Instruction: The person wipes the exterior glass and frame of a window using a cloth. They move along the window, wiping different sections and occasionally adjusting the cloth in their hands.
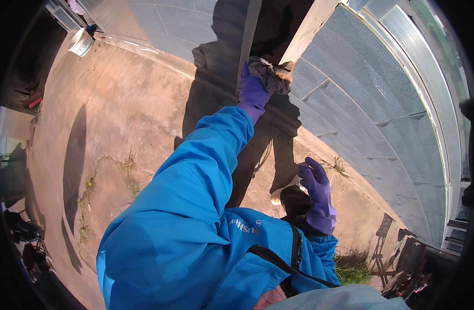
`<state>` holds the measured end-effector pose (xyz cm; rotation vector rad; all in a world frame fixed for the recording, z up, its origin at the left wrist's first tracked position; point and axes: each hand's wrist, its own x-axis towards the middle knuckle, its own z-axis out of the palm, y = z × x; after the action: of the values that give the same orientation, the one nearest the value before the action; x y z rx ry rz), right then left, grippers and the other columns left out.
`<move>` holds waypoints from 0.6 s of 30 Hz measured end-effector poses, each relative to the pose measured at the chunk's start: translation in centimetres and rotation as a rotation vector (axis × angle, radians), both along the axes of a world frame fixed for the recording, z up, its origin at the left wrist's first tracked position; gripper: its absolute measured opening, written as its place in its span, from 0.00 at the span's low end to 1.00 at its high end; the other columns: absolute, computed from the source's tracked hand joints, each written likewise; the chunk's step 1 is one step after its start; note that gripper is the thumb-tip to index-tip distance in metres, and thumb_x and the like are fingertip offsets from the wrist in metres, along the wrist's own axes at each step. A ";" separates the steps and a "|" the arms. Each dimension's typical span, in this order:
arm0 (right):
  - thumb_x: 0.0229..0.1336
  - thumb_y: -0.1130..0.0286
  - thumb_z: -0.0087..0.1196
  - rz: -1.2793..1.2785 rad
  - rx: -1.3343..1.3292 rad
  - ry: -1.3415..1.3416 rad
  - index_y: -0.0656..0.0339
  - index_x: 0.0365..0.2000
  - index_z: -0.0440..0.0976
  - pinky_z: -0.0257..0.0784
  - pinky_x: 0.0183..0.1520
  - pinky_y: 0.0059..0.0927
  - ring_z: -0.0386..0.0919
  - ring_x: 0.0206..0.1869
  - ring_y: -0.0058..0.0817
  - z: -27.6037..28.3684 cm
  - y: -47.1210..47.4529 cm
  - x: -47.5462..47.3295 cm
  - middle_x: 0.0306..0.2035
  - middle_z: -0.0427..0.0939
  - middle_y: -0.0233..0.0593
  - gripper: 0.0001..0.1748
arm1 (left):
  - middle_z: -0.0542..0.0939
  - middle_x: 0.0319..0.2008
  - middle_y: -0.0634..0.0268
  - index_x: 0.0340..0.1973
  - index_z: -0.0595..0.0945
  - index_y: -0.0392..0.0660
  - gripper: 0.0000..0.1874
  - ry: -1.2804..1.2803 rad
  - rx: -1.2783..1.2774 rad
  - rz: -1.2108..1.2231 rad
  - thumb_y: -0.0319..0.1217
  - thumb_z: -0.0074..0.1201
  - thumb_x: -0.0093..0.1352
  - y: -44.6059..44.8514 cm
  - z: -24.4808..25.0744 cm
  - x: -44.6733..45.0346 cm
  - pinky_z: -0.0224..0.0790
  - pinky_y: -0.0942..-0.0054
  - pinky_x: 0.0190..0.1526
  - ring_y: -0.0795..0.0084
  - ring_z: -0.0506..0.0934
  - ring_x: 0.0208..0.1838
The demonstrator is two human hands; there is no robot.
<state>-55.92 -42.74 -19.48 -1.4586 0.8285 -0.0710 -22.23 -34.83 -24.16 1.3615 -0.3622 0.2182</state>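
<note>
My left hand (252,89), in a purple rubber glove, is stretched far forward. It grips a crumpled grey-brown cloth (273,75) at the foot of a dark upright strip (281,27) between two pale edges. Whether that strip is a panel or a gap I cannot tell, nor whether the cloth presses on it. My right hand (318,192), gloved the same way, hangs low near my body. Its fingers are loosely bent and apart, with nothing in them. Below it shows part of a white shoe (276,197).
A grey tiled wall (345,97) runs along the right, with window frames (419,50) above it. More tiles (175,23) lie left of the strip. On the concrete ground (136,93) stands a white bucket (82,42). Weeds (130,166) grow from cracks.
</note>
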 end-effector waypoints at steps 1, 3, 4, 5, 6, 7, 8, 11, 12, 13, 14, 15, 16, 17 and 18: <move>0.66 0.61 0.60 -0.002 -0.011 0.004 0.59 0.64 0.69 0.72 0.53 0.28 0.78 0.53 0.25 -0.1 0.0 0.1 0.52 0.81 0.37 0.30 | 0.80 0.45 0.61 0.46 0.78 0.46 0.12 -0.056 0.090 0.052 0.30 0.61 0.68 -0.2 -1.2 0.0 0.73 0.69 0.51 0.67 0.79 0.46; 0.65 0.61 0.60 0.005 -0.028 0.004 0.59 0.64 0.69 0.72 0.52 0.28 0.78 0.52 0.25 -0.3 -0.1 0.4 0.52 0.81 0.37 0.30 | 0.80 0.45 0.62 0.47 0.78 0.45 0.11 -0.247 0.376 0.114 0.30 0.60 0.70 0.2 -2.1 0.7 0.73 0.70 0.51 0.69 0.79 0.46; 0.65 0.61 0.60 0.011 -0.037 0.014 0.58 0.64 0.70 0.72 0.52 0.28 0.78 0.52 0.25 -0.4 -0.1 0.6 0.51 0.81 0.37 0.30 | 0.80 0.45 0.63 0.49 0.77 0.45 0.14 -0.230 0.372 0.010 0.29 0.60 0.69 0.3 -1.6 1.2 0.73 0.70 0.51 0.68 0.79 0.47; 0.65 0.60 0.61 0.021 -0.046 0.018 0.58 0.64 0.70 0.72 0.52 0.28 0.78 0.52 0.25 -0.5 -0.1 0.8 0.51 0.81 0.37 0.30 | 0.80 0.46 0.63 0.52 0.76 0.46 0.17 -0.245 0.336 -0.083 0.29 0.61 0.69 0.5 -0.6 1.7 0.74 0.70 0.52 0.67 0.79 0.48; 0.64 0.60 0.61 0.019 -0.053 0.034 0.58 0.64 0.70 0.72 0.52 0.28 0.78 0.51 0.26 -0.6 -0.2 1.0 0.50 0.81 0.38 0.31 | 0.79 0.46 0.63 0.55 0.75 0.46 0.20 -0.228 0.304 -0.195 0.29 0.61 0.68 0.8 1.0 2.3 0.74 0.69 0.53 0.66 0.79 0.49; 0.64 0.60 0.61 0.029 -0.044 0.016 0.58 0.64 0.70 0.72 0.51 0.28 0.78 0.51 0.26 -0.7 -0.2 1.3 0.50 0.81 0.38 0.31 | 0.80 0.46 0.63 0.52 0.77 0.44 0.19 -0.028 -0.006 -0.281 0.28 0.63 0.66 1.2 3.4 3.1 0.75 0.71 0.50 0.70 0.79 0.47; 0.64 0.60 0.61 0.028 -0.030 0.020 0.58 0.64 0.70 0.72 0.51 0.28 0.79 0.50 0.26 -0.8 -0.1 1.5 0.50 0.81 0.38 0.31 | 0.80 0.46 0.63 0.51 0.78 0.43 0.19 0.057 -0.143 -0.267 0.27 0.64 0.65 1.6 6.0 3.3 0.76 0.72 0.48 0.72 0.79 0.46; 0.65 0.63 0.61 0.032 -0.030 0.029 0.57 0.64 0.70 0.72 0.47 0.25 0.79 0.47 0.24 -1.1 0.3 2.0 0.50 0.82 0.40 0.29 | 0.81 0.45 0.63 0.49 0.78 0.41 0.23 -0.476 -0.210 -0.127 0.27 0.71 0.61 2.4 16.1 5.7 0.78 0.73 0.47 0.74 0.80 0.46; 0.65 0.62 0.61 0.044 -0.039 0.043 0.57 0.64 0.70 0.72 0.48 0.26 0.79 0.48 0.25 -1.3 0.4 2.2 0.51 0.81 0.40 0.29 | 0.81 0.45 0.62 0.50 0.79 0.41 0.23 -0.497 -0.264 -0.173 0.30 0.71 0.62 2.8 19.1 6.4 0.79 0.71 0.47 0.70 0.82 0.46; 0.64 0.61 0.61 0.063 -0.041 0.039 0.56 0.64 0.70 0.72 0.49 0.28 0.78 0.49 0.26 -1.4 0.5 2.3 0.51 0.81 0.40 0.30 | 0.79 0.49 0.60 0.54 0.75 0.41 0.27 -0.673 0.326 -0.015 0.29 0.70 0.61 4.4 23.0 9.0 0.77 0.66 0.53 0.65 0.81 0.49; 0.64 0.61 0.61 0.066 -0.049 0.046 0.56 0.64 0.70 0.72 0.49 0.28 0.78 0.49 0.26 -1.6 0.6 2.5 0.51 0.81 0.40 0.30 | 0.79 0.50 0.60 0.54 0.75 0.41 0.27 -0.774 0.337 0.093 0.29 0.70 0.62 5.1 25.0 9.3 0.77 0.66 0.53 0.65 0.81 0.50; 0.64 0.62 0.61 0.078 -0.049 0.034 0.56 0.64 0.70 0.72 0.49 0.28 0.78 0.49 0.26 -1.8 0.7 2.6 0.51 0.81 0.40 0.30 | 0.79 0.50 0.59 0.54 0.75 0.42 0.27 -0.828 0.295 0.157 0.29 0.70 0.62 5.0 26.5 9.7 0.76 0.65 0.54 0.64 0.81 0.50; 0.64 0.62 0.61 0.079 -0.046 0.035 0.56 0.64 0.70 0.72 0.49 0.28 0.78 0.49 0.26 -1.9 0.7 2.7 0.51 0.81 0.40 0.30 | 0.79 0.50 0.59 0.54 0.74 0.42 0.27 -0.867 0.262 0.208 0.30 0.69 0.62 4.9 27.5 10.0 0.76 0.65 0.54 0.64 0.81 0.51; 0.64 0.62 0.61 0.102 -0.063 0.024 0.56 0.64 0.70 0.72 0.49 0.28 0.78 0.49 0.26 -2.1 0.7 2.7 0.51 0.81 0.40 0.30 | 0.79 0.51 0.59 0.55 0.74 0.42 0.27 -0.893 0.248 0.236 0.30 0.69 0.63 5.0 28.1 10.4 0.76 0.65 0.55 0.63 0.81 0.52; 0.64 0.61 0.61 0.117 -0.082 0.026 0.56 0.64 0.70 0.72 0.49 0.28 0.79 0.49 0.26 -2.2 0.7 2.7 0.51 0.81 0.40 0.30 | 0.79 0.51 0.58 0.55 0.74 0.42 0.27 -0.901 0.236 0.236 0.30 0.69 0.63 5.0 27.9 10.6 0.75 0.65 0.55 0.63 0.80 0.52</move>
<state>-53.26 -42.07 -21.71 -1.5856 0.7677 0.0023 -11.59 -29.82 3.73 1.4769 -0.9978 1.0243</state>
